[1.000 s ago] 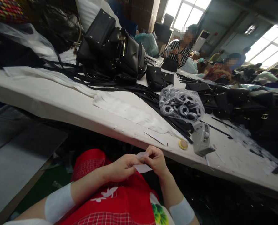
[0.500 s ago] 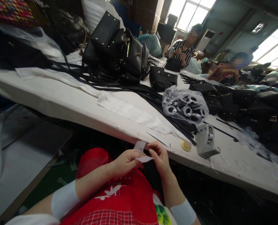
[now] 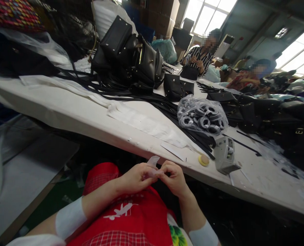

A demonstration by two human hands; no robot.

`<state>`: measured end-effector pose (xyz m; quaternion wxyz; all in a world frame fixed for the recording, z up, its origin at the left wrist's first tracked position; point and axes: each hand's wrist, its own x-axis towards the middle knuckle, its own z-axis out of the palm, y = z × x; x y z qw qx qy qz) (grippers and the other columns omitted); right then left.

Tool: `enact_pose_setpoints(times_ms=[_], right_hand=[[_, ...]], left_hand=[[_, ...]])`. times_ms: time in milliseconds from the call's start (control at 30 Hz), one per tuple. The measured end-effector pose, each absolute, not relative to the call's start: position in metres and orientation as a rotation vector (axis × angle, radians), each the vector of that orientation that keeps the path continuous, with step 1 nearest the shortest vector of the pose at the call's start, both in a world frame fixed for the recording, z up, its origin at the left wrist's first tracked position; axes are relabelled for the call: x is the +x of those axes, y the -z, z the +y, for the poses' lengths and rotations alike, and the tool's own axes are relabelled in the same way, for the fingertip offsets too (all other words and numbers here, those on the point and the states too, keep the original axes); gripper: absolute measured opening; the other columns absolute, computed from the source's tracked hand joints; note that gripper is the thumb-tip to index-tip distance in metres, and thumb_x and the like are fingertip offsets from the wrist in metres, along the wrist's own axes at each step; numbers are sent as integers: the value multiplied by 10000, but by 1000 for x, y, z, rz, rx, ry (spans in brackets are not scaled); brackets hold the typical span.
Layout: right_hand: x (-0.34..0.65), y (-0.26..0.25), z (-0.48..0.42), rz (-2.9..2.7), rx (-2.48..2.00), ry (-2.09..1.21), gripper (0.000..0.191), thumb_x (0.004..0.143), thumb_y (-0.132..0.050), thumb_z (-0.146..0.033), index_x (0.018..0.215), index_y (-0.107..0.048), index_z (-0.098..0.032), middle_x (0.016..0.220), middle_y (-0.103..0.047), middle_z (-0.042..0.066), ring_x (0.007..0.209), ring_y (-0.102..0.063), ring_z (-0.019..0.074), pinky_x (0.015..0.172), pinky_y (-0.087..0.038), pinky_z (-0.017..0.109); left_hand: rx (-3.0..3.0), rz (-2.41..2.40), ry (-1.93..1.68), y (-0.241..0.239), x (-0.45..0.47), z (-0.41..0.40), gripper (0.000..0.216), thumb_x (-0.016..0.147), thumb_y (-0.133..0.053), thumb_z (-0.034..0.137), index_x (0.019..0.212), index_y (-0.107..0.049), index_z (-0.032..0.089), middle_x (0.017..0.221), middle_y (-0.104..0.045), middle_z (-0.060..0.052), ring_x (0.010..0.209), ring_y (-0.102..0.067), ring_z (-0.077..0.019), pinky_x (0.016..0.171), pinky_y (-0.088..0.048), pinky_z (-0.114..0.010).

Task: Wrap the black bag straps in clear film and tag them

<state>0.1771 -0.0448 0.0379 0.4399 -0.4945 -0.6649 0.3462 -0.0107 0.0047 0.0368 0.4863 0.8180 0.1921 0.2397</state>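
A thin, whitish, half-transparent sheet (image 3: 153, 160) is between my hands, just off the table's front edge and above my red apron. My left hand (image 3: 139, 176) is closed on it, with one end sticking up past the fingers. The fingertips of my right hand (image 3: 173, 177) pinch the sheet's other end, close against the left thumb. Whether it is paper or plastic film, I cannot tell. Beyond my hands, a white strip (image 3: 172, 151) lies near the table edge, with a round yellow-rimmed piece (image 3: 203, 160) to its right.
A tape dispenser (image 3: 226, 155) stands near the edge at right. Behind it lies a clear bag of rolled rings (image 3: 202, 116). Black straps (image 3: 152, 98) run across the white table (image 3: 72, 118), with black handbags (image 3: 126, 54) behind. Two co-workers sit at the far side.
My right hand has come in to the left and its fingertips have closed on the sheet. The sheet's lower flap has folded in between my fingers.
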Motion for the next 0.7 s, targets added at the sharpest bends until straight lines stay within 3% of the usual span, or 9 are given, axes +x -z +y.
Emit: enact_pose_setpoints(times_ms=[200, 400, 500, 567, 700], right_hand=[[170, -34, -40, -1549, -1218, -799, 331, 739, -772, -365, 556, -554, -196, 604, -470, -27, 568, -435, 121, 530, -340, 256], [158, -33, -28, -1624, -1232, -988, 222, 744, -767, -359, 627, -672, -196, 647, -551, -9, 617, -507, 124, 570, -395, 243], [160, -34, -2, -1695, -1267, -986, 241, 657, -818, -348, 623, -641, -187, 629, -553, -24, 598, -498, 117, 558, -393, 234], [171, -38, 32, -1772, -1292, -963, 217, 648, -809, -313, 752, -661, -193, 687, -606, -20, 630, -530, 127, 595, -427, 240], [216, -43, 143, -1821, -1575, -684, 203, 836, -621, -321, 969, -660, -173, 798, -676, 27, 688, -600, 147, 675, -488, 266]], left_hand=[[1919, 418, -562, -34, -12, 5, 398, 961, -446, 358, 626, -503, 150, 685, -509, 5, 644, -461, -113, 629, -365, -222], [1739, 480, -496, -26, -15, 13, 427, 946, -455, 436, 619, -382, 170, 619, -353, 45, 579, -324, -89, 542, -296, -202], [1702, 506, -507, -20, -19, 27, 455, 959, -392, 494, 656, -475, 165, 652, -431, 24, 612, -397, -105, 582, -355, -201], [1721, 588, -539, -15, -23, 40, 501, 971, -319, 521, 718, -562, 163, 685, -512, -1, 645, -464, -126, 616, -397, -208], [1744, 718, -600, -2, -33, 64, 547, 955, -300, 574, 791, -637, 175, 748, -611, -34, 685, -528, -152, 653, -447, -215]])
